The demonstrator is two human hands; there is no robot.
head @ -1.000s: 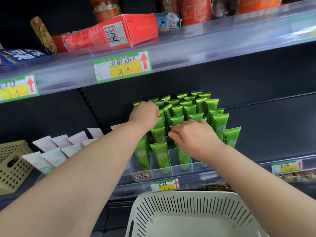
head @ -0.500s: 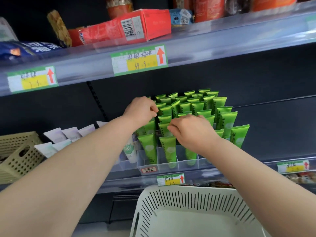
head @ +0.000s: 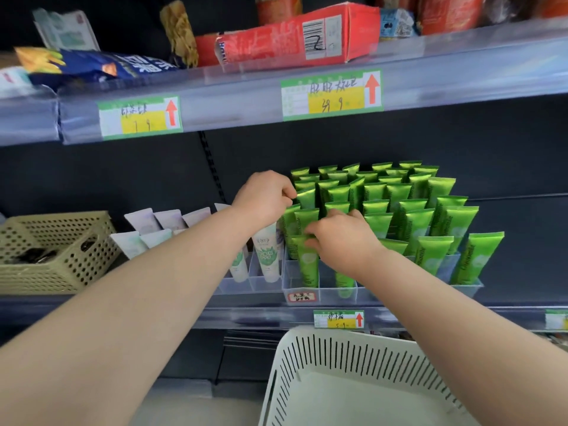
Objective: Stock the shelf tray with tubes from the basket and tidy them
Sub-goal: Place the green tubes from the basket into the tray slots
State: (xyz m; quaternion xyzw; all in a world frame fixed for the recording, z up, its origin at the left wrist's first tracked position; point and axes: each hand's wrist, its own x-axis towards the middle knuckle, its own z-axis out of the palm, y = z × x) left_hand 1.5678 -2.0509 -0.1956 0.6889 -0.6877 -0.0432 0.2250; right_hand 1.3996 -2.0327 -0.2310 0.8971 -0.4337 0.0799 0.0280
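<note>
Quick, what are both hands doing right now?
Left hand: fingers pinch the top of a green tube.
Right hand: fingers curled round a front-row tube.

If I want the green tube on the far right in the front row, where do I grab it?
I'd pinch the far-right green tube by its flat crimped top end, coming from above and the right. It stands narrow end down in the clear tray, so only the top sticks up, and nothing stands on its right side.
</note>
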